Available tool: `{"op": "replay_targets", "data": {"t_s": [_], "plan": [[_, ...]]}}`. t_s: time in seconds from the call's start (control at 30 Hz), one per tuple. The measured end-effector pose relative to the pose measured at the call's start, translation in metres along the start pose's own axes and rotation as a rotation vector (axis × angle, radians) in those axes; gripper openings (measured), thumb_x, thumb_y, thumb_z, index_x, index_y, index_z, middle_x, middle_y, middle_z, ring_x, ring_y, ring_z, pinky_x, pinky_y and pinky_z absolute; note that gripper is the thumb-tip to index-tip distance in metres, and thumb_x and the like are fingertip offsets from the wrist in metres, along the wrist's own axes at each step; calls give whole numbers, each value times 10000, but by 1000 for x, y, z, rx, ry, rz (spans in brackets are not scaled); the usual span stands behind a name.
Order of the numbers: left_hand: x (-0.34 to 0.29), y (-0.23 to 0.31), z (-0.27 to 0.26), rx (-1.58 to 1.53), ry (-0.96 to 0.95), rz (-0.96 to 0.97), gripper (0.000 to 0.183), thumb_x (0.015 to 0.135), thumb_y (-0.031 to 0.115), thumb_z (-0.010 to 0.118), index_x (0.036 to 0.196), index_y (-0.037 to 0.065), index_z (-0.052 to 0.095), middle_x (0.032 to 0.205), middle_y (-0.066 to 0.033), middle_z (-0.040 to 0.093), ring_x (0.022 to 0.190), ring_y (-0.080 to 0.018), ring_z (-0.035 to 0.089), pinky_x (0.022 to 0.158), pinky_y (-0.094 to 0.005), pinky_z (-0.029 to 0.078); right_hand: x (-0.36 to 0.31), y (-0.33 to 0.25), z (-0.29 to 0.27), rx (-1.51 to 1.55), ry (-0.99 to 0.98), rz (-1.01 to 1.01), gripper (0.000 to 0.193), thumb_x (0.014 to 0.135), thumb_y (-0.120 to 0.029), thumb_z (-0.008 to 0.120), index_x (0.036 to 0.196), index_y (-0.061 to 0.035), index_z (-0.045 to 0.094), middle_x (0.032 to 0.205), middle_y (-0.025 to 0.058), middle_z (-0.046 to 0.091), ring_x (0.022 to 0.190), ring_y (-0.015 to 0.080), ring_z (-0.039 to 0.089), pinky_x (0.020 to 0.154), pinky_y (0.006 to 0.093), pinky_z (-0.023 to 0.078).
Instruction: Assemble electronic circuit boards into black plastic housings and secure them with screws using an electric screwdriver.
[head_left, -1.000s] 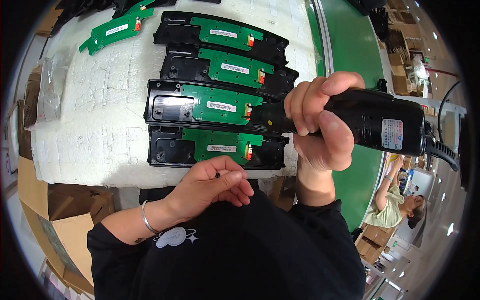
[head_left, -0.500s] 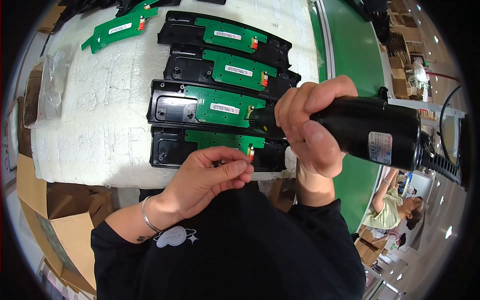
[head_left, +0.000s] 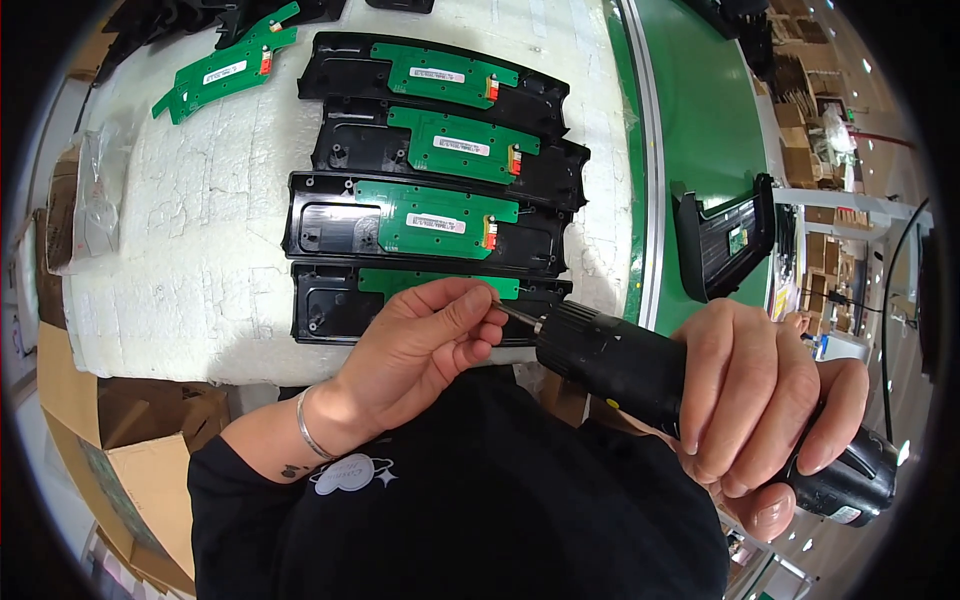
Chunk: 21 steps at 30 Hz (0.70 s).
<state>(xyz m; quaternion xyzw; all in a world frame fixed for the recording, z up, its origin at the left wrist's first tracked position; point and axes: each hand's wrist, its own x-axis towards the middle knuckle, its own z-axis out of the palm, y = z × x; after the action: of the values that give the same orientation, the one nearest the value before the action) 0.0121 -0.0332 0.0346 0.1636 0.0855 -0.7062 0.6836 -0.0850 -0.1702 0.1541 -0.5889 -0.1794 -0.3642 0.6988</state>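
My right hand (head_left: 765, 405) is wrapped around a black electric screwdriver (head_left: 615, 360), tilted with its bit (head_left: 518, 315) pointing up and left. The bit's tip meets the fingertips of my left hand (head_left: 425, 335). There the thumb and forefinger pinch what looks like a small screw, mostly hidden. Both hands are over the nearest black plastic panel (head_left: 325, 305), partly covering its green circuit board (head_left: 375, 282). Beyond it lie more such panels in a column, among them one with a green board (head_left: 440, 222) bearing a white label and a red-and-white connector (head_left: 490, 232).
White foam (head_left: 215, 200) supports the panels. Loose green boards (head_left: 222, 75) lie at the far left, near a clear plastic bag (head_left: 98, 205). On the right, a black housing (head_left: 725, 235) rests on a green surface (head_left: 700, 130) behind a metal rail (head_left: 653, 150). An open cardboard box (head_left: 150, 460) stands lower left.
The screwdriver has moved from over the second-nearest panel, back toward me and right, its bit now at my left fingertips. That panel's connector is uncovered. The black housing has come into sight.
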Motion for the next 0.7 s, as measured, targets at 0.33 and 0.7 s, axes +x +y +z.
{"op": "replay_targets", "data": {"t_s": [0.33,0.7], "plan": [[5,-6,23,96,30,-94,313,913,193,477,1157,-4,493,1013,-129,584,921,-191,592,816,-246,480,-5,8,-24,-108,-23,134,269,721,-139,542,961,-95,428,548,-75,482,473,39,467,473,200,351],[2,2,7,370,-22,-168,209,949,196,377,995,18,477,909,-132,617,856,-210,624,718,-251,501,-13,58,-54,-248,375,144,254,712,-14,492,958,15,432,606,71,466,458,124,394,459,269,377]]}}
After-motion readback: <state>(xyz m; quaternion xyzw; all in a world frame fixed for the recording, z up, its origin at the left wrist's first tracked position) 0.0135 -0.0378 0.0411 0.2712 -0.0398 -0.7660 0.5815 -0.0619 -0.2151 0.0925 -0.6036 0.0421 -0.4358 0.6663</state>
